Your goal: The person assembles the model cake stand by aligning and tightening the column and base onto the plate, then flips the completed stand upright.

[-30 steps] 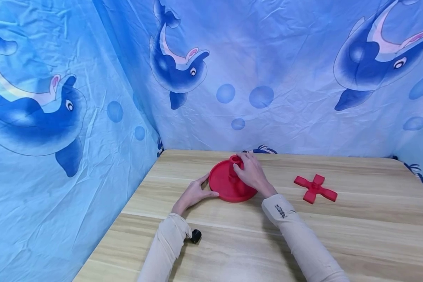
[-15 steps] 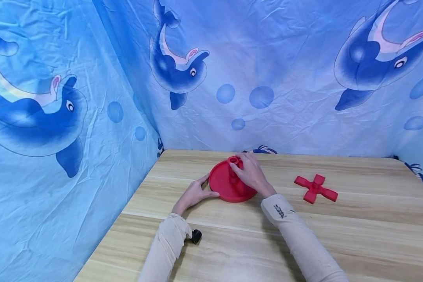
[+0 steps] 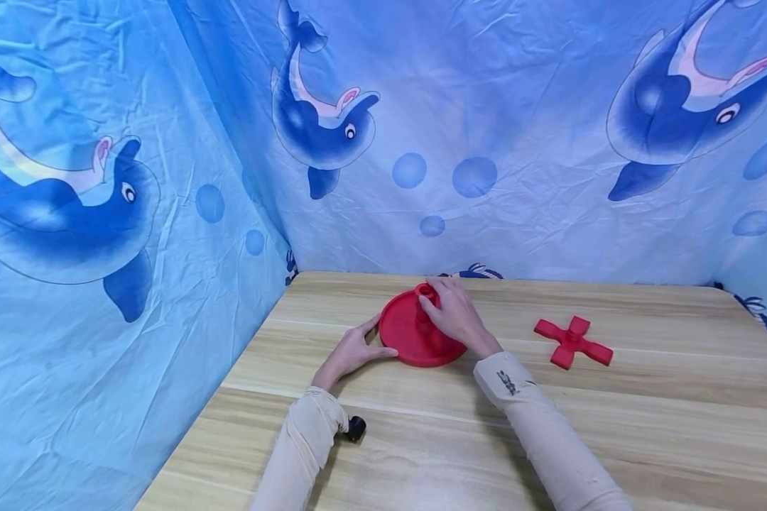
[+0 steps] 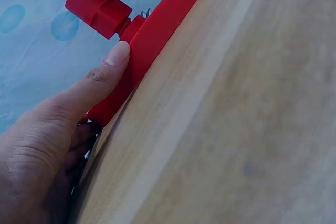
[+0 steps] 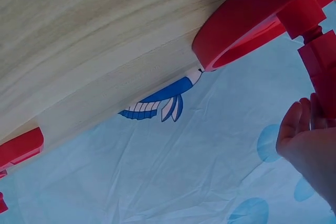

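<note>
A round red tray (image 3: 396, 330) with a raised rim lies flat on the table. From its middle rises a red post (image 3: 425, 291) with a hollow top, tilted slightly. In the left wrist view the post (image 4: 97, 9) meets a short base through a narrow neck. My left hand (image 3: 353, 353) holds the tray's near-left rim, thumb on the front, the other fingers around the far side. My right hand (image 3: 455, 312) grips the post's upper part from the right. Its palm hides part of the post and tray in the head view.
A red cross-shaped piece (image 3: 572, 341) with a raised centre lies on the wooden table (image 3: 677, 411) to the right. Blue cloth (image 3: 518, 234) printed with dolphins hangs behind and at the sides. A black wrist camera (image 3: 355, 429) sits by the left cuff.
The post's top shifts slightly left and then back right under my right hand. My left hand, the tray and the cross-shaped piece stay in place.
</note>
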The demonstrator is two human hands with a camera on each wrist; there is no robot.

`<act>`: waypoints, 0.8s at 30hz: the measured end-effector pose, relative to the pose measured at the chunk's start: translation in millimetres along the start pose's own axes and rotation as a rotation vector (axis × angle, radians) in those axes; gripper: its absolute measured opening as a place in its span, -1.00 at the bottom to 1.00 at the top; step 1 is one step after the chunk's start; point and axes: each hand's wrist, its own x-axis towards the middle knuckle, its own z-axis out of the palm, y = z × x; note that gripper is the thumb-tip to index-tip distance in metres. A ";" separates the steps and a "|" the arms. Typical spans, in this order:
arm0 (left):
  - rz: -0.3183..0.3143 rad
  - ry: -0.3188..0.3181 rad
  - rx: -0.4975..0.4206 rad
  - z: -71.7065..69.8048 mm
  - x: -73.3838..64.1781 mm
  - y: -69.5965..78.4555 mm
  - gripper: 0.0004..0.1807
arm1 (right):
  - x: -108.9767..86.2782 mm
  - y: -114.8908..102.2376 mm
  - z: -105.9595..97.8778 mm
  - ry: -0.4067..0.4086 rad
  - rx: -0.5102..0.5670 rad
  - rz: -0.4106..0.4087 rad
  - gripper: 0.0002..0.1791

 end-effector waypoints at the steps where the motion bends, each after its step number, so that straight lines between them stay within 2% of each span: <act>1: 0.002 -0.001 0.002 -0.1 0.1 0.1 0.10 | 0.5 0.4 0.1 0.002 0.003 -0.004 -0.42; 24: 0.010 0.008 0.022 -0.3 -1.4 3.9 0.11 | 1.2 -2.2 -1.0 -0.007 -0.017 0.023 -0.41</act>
